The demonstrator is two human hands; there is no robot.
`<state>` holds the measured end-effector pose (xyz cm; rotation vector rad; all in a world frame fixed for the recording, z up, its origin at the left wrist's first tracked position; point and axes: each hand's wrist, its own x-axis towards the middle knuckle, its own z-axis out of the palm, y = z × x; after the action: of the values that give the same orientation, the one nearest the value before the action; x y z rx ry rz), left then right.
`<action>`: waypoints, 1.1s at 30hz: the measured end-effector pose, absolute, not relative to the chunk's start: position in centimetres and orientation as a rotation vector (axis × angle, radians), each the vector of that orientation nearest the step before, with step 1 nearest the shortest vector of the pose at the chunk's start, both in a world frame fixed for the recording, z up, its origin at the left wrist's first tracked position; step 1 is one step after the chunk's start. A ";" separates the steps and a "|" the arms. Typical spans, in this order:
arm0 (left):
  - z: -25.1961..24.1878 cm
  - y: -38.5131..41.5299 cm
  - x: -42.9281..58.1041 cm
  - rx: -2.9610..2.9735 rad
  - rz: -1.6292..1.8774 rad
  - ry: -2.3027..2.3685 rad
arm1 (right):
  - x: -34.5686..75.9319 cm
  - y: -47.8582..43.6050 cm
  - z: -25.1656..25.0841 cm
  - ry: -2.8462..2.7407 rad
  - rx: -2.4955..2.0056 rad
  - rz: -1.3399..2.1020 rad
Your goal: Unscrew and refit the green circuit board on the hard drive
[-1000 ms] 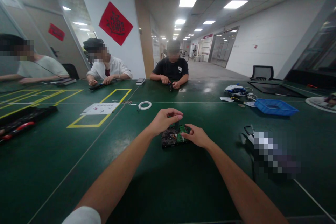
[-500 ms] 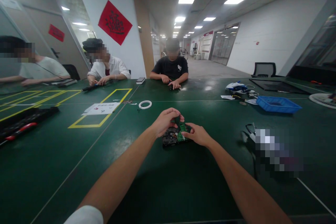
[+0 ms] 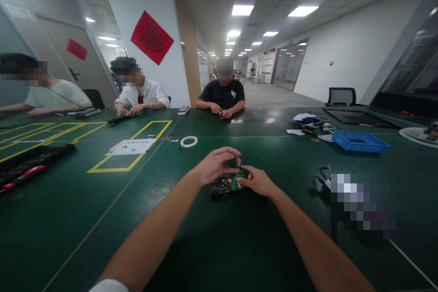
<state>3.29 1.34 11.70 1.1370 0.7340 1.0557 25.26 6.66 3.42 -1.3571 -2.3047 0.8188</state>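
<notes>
A black hard drive (image 3: 222,187) lies flat on the green table, a green circuit board (image 3: 236,183) on its upper right part. My right hand (image 3: 258,181) grips the board's right side, with the thumb on top and the index finger at the far edge. Just above the drive's far side, my left hand (image 3: 221,164) is curled, thumb and fingers brought together around something small and dark. What that is, I cannot make out. The left hand covers part of the drive's far edge.
A white ring-shaped roll (image 3: 189,142) and a paper sheet (image 3: 132,146) lie to the left. A blue tray (image 3: 359,142) and a bundle of bags and cables (image 3: 310,119) are at right. A black case with red-handled tools (image 3: 30,175) sits far left. Several people sit across the table.
My left fingers have straightened a little and stretch farther over the drive. My right hand keeps its grip on the board. The whole view has shifted slightly.
</notes>
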 end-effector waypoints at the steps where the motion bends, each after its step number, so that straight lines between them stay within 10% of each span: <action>1: 11.7 1.3 3.3 1.122 1.053 0.714 | 25.3 6.6 3.5 -2.302 -1.353 0.824; 33: 11.0 1.5 3.4 1.082 1.045 0.721 | 25.4 6.7 3.6 -2.313 -1.319 0.854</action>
<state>3.35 1.49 11.01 1.0818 0.7210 1.0454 25.37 6.69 3.62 -1.3191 -2.3130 0.8535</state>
